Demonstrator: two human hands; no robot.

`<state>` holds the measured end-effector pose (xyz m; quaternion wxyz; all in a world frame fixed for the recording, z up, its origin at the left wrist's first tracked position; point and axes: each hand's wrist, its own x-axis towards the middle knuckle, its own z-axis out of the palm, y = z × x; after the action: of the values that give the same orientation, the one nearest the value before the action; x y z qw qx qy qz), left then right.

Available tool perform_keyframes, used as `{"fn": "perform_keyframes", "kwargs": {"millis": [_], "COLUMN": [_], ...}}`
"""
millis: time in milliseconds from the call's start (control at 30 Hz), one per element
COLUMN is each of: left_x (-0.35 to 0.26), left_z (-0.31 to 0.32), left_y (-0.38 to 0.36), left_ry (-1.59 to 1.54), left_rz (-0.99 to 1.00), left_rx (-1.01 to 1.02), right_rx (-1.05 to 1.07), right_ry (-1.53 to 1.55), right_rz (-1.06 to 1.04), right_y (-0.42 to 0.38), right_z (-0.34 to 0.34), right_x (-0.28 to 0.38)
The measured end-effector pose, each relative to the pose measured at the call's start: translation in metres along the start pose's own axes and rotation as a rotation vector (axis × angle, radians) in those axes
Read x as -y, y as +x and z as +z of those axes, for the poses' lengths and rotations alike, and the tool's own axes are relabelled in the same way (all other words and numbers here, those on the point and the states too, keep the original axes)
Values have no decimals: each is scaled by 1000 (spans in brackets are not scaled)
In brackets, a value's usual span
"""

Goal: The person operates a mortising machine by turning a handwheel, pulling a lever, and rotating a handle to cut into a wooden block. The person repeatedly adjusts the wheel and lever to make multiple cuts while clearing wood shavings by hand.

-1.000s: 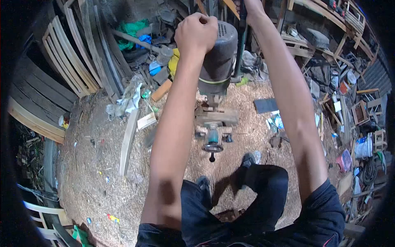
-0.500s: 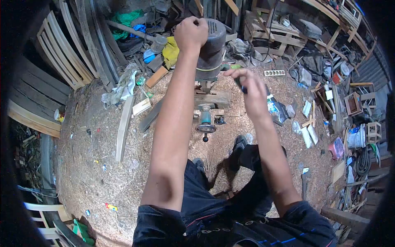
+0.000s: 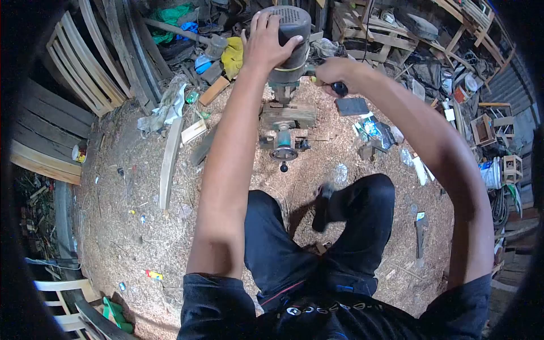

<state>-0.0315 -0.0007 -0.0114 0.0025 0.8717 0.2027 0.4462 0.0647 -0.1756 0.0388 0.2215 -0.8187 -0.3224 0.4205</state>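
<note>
A machine with a dark cylindrical motor housing [image 3: 296,25], vented on top, stands upright in front of me. My left hand [image 3: 267,45] rests against the side of the housing, its fingers spread and thumb apart. To the right of the machine, my right hand [image 3: 338,72] is closed around a lever handle, and a black knob [image 3: 339,89] shows below the fist. Beneath the motor lies a wooden block [image 3: 289,115] at the machine's base. A round handwheel [image 3: 284,153] with a small black crank knob [image 3: 284,168] faces me.
Wood shavings [image 3: 130,226] cover the floor. A long board [image 3: 171,164] lies to the left, near a short brown block [image 3: 214,90]. Curved slatted wooden pieces [image 3: 85,62] lean at the far left. A dark slab [image 3: 352,106] and plastic packaging [image 3: 372,127] lie to the right.
My right hand has gone from loose, blurred fingers to a closed grip on the lever, its elbow swinging outward. My left hand's fingers have spread on the housing. My right knee has shifted.
</note>
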Motion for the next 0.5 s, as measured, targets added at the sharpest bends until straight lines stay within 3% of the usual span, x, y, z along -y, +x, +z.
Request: {"fn": "perform_keyframes", "kwargs": {"millis": [133, 233, 333, 400, 500], "left_x": [-5, 4, -41, -18, -8], "left_z": [-1, 9, -30, -12, 5], "left_y": [-2, -4, -5, -3, -11], "left_ry": [29, -86, 46, 6, -71], "left_rz": [-21, 87, -76, -84, -14], "left_rx": [-6, -103, -13, 69, 34], "right_rx": [-133, -278, -233, -212, -383], "right_ry": [139, 284, 434, 523, 330], "right_rz": [-36, -48, -58, -54, -285], "right_y": [-23, -20, -20, -17, 24], "right_z": [29, 61, 69, 76, 133], "right_x": [-19, -51, -63, -72, -144]}}
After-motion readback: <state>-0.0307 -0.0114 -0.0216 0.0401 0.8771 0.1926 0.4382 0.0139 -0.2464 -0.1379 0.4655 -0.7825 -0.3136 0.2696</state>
